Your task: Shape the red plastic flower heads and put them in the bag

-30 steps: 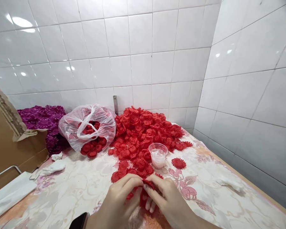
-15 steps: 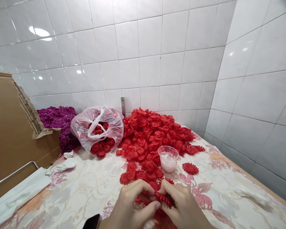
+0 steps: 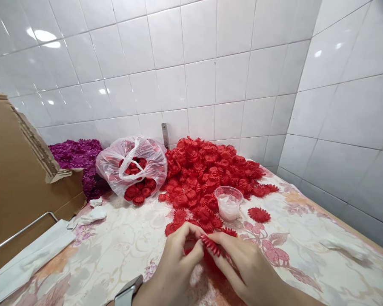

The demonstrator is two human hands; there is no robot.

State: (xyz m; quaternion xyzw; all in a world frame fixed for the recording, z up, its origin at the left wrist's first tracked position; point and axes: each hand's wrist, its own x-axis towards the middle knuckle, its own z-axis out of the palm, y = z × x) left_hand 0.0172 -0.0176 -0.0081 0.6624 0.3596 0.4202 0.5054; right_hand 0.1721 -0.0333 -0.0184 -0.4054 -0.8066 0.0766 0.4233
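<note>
My right hand (image 3: 242, 261) pinches a red petal piece (image 3: 211, 245) between thumb and bent fingers, and my left hand (image 3: 180, 255), curled with its fingertips nearly together, meets it at the near edge. The piece is held above the flowered cloth (image 3: 121, 242). Just beyond lies the red heap (image 3: 207, 170), with a clear cup (image 3: 229, 204) at its front and the plastic bag (image 3: 132, 170) on its left.

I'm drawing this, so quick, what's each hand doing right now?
Left hand: fingers curled, fingertips at the red fabric flower's edge.
Right hand: closed, pinching that flower between thumb and fingers.
</note>
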